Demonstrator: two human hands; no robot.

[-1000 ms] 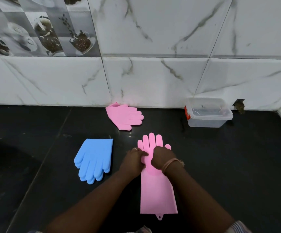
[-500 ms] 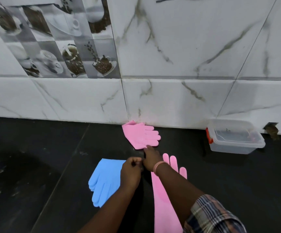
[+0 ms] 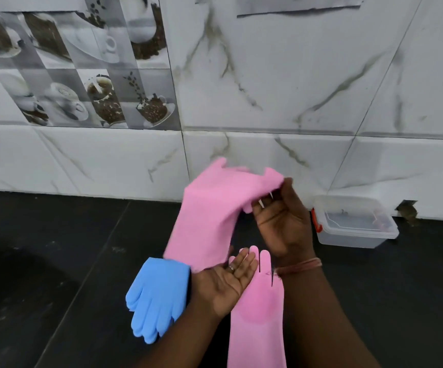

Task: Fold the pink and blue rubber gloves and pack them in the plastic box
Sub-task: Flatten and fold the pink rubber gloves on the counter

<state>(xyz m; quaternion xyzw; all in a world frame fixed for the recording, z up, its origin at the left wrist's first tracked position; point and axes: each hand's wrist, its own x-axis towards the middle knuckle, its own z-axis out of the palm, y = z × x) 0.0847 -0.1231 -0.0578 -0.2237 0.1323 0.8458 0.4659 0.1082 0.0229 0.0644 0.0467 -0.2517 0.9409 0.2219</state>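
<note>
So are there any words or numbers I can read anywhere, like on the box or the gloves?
No readable text anywhere.
Plastic box: a small dark mark on the lid, too small and blurred to read.
Lifted pink glove, flat pink glove, blue gloves: no writing shows.
Wall tiles: only coffee cup pictures, no words.

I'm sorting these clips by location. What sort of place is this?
Probably a home kitchen: a dark stone countertop, a marble-look tiled wall with coffee-cup picture tiles, and rubber gloves beside a plastic box.
</note>
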